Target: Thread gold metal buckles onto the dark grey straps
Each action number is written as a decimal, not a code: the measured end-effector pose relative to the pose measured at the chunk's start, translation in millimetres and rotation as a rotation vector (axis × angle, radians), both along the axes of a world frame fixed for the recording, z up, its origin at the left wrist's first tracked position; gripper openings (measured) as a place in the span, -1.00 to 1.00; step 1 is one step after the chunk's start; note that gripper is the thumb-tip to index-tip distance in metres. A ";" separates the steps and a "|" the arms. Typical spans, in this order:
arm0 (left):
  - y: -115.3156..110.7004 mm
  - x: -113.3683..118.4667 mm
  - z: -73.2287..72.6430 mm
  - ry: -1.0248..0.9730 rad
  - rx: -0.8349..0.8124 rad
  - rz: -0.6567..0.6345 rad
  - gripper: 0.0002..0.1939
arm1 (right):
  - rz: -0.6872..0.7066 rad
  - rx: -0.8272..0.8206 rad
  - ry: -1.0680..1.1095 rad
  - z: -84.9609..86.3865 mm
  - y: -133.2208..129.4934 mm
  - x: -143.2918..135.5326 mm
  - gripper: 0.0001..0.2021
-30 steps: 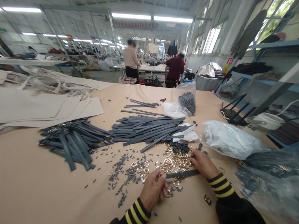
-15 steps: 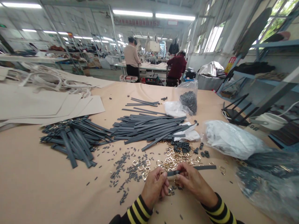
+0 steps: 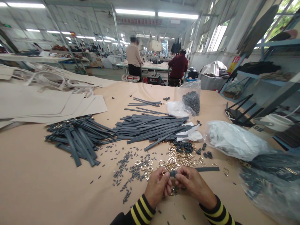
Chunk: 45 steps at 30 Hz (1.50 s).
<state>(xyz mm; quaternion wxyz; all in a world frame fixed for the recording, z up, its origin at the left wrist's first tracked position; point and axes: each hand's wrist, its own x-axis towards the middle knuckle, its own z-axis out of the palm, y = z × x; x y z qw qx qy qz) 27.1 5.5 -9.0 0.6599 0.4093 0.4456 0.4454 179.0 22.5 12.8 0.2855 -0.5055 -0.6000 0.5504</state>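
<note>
Near the front of the table, my left hand (image 3: 159,186) pinches one end of a dark grey strap (image 3: 207,169), with a bit of gold metal at its fingertips. My right hand (image 3: 193,184) is closed on the same strap just to the right, and the strap runs out past it. A short stretch of strap shows between the two hands. Gold buckles (image 3: 173,157) lie in a heap just beyond my fingers, beside a cluster of dark loops (image 3: 185,147). Small dark pieces (image 3: 127,159) are scattered to the left.
Loose grey straps (image 3: 150,126) lie mid-table, with a pile of buckled straps (image 3: 77,137) to their left. Beige panels (image 3: 47,100) cover the far left. Plastic bags (image 3: 234,139) and a black router (image 3: 241,112) are on the right. Two people stand at a table beyond.
My right hand has moved slightly left, closer to my left hand, so less strap shows between them. The whole view has shifted a little.
</note>
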 end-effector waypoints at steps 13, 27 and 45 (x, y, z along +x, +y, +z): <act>-3.1 3.5 -6.1 0.093 0.055 -0.014 -0.63 | -0.060 0.237 -0.114 5.5 -8.7 -23.4 -0.98; -3.6 -2.6 -2.7 0.078 0.052 -0.117 -0.74 | 0.115 0.570 -0.443 34.1 2.6 27.0 -0.72; -3.6 -4.1 -1.9 0.174 0.084 -0.161 -0.76 | 0.375 0.234 -0.513 28.1 -3.7 18.7 -0.76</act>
